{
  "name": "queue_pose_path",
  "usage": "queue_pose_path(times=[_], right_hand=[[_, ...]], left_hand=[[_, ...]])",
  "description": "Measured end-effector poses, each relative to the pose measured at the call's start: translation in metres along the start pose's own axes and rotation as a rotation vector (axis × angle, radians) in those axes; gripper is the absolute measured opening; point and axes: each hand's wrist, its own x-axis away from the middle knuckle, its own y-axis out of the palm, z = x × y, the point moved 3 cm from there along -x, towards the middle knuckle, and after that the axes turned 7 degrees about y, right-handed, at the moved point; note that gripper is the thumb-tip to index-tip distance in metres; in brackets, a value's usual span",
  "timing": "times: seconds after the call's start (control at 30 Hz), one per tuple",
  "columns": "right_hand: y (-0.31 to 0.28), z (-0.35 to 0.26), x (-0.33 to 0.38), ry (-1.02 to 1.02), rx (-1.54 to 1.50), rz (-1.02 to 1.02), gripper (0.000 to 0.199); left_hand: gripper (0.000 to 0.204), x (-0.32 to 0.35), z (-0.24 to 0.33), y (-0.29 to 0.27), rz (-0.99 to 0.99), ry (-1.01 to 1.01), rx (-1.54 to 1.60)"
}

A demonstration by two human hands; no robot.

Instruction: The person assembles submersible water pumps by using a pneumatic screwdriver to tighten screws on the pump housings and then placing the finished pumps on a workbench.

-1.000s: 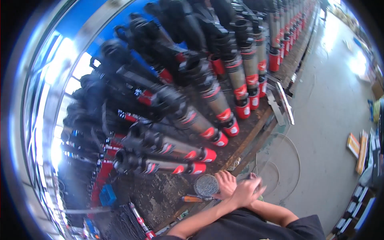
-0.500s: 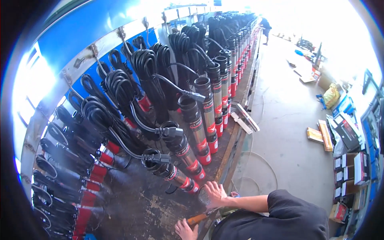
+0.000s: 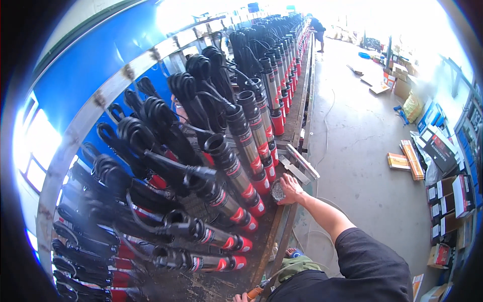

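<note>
My right hand (image 3: 292,189) reaches forward and closes around a small round grey metal piece (image 3: 276,192) at the front edge of a dark, dirty work platform (image 3: 269,229). It sits just beside the red bases of tall cylindrical steel pumps (image 3: 241,173) standing in rows, each with a coiled black cable (image 3: 186,88) on top. Only the fingers of my left hand (image 3: 240,298) show at the bottom edge, on an orange-handled tool (image 3: 255,292).
The pump rows run far back along a blue wall (image 3: 75,80) with a steel rail. Loose metal strips (image 3: 302,163) lie by the platform edge. Boxes (image 3: 443,151) and flat packages line the concrete floor on the right. A person (image 3: 317,27) bends far off.
My view has swung up and along the pump rows. My right hand has stretched further forward and to the right, onto the round metal piece. My left hand dropped toward the bottom edge.
</note>
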Motion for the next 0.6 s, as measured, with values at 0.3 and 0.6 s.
queue_pose_path(times=[0.3, 0.6], right_hand=[[-0.005, -0.104, 0.188, -0.543, -0.285, -0.574, 0.068], [-0.013, 0.011, 0.172, 0.111, -0.210, -0.429, 0.053]], left_hand=[[0.046, -0.146, 0.134, -0.033, 0.056, 0.111, -0.008], [0.034, -0.161, 0.209, -0.296, 0.672, 0.249, -0.156]])
